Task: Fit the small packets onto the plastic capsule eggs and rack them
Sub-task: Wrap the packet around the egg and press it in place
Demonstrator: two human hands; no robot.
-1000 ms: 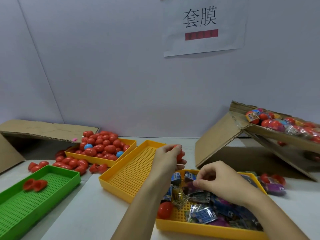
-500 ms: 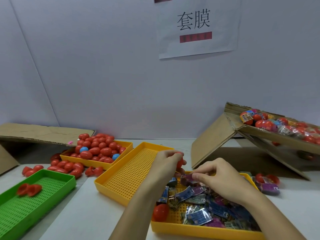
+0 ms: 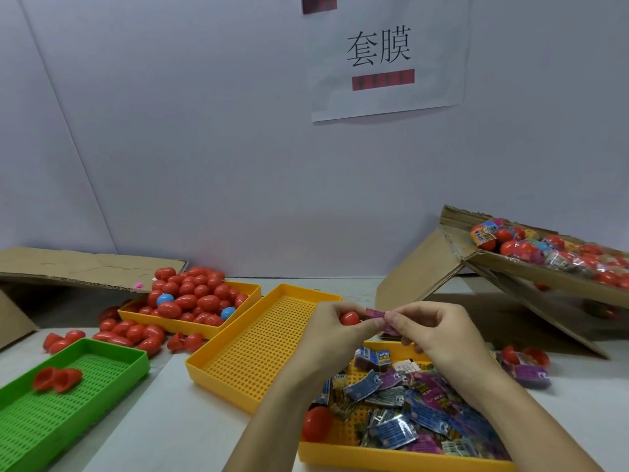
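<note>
Above the near yellow tray's (image 3: pixel 391 458) far edge, the left hand (image 3: pixel 335 330) grips a red capsule egg (image 3: pixel 349 318); the right hand (image 3: pixel 439 330) pinches a purple packet (image 3: pixel 376 314) just beside it. Loose packets (image 3: pixel 408 413) fill that tray. An empty yellow perforated tray (image 3: pixel 258 349) lies open just left of the hands.

Left hand (image 3: pixel 335 330): raised in front of the body, fingers curled, its grip closed round a red capsule egg (image 3: pixel 349 318).
Right hand (image 3: pixel 439 332): level with the left, just beside it, back facing the camera.
Right fingertips (image 3: pixel 391 317): thumb and forefinger pinch a purple packet (image 3: pixel 376 315) that touches the egg.
Forearms: both bare, rising from the bottom edge and converging toward the hands.
</note>
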